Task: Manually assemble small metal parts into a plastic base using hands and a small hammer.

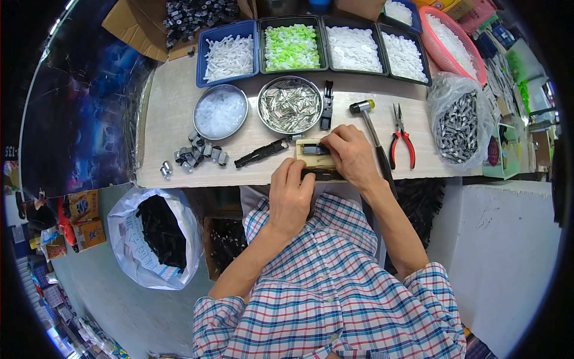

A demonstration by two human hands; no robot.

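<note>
Both hands work at a small wooden block [310,154] near the front edge of the bench [161,125]. Left hand [290,194] presses down at the block's 6 o'clock side, fingers curled over a black part [321,175]. Right hand [351,157] pinches another black part [315,149] on top of the block. At 3 o'clock lie a hammer [372,134] and red-handled pliers [402,142]. At 12 o'clock sits a round pan of metal pins [290,105].
</note>
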